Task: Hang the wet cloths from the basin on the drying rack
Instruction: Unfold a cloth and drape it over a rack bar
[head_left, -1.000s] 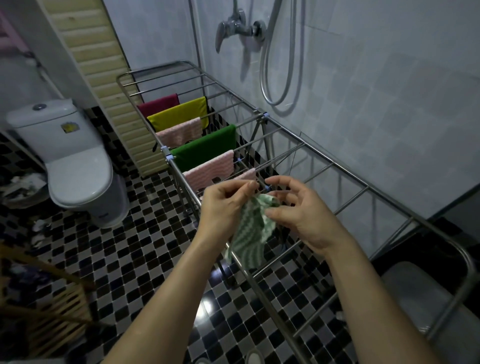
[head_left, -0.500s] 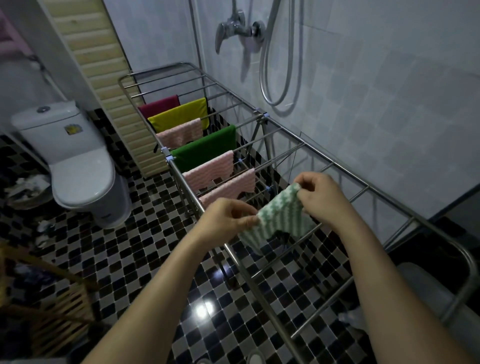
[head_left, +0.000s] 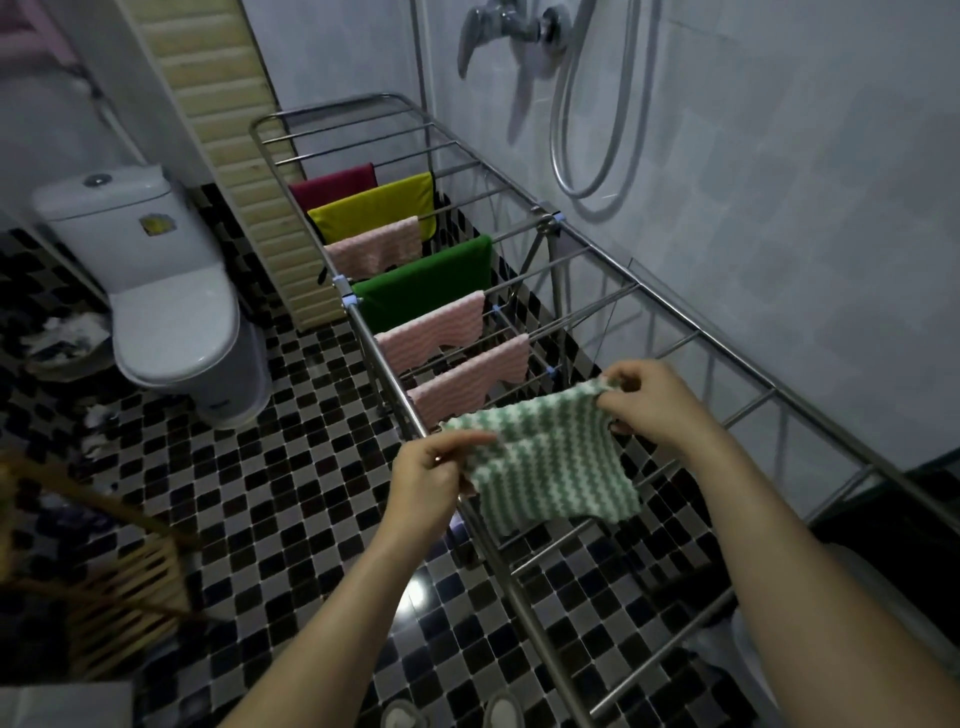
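A person stretches a green-and-white striped cloth above the near rails of a steel drying rack, the left hand pinching its near corner at the rack's left edge and the right hand pinching its far corner. Six cloths hang on rails beyond; a toilet stands left.

Bare forearms on both sides, long and slim, uncovered all the way from the lower edge of the view to the wrists. Bare too the left hand and the right hand. Possibly a thin ring on a left finger, only a small reddish glint, too small to be sure. At the bottom edge, rounded pale grey toes of two shoes, side by side
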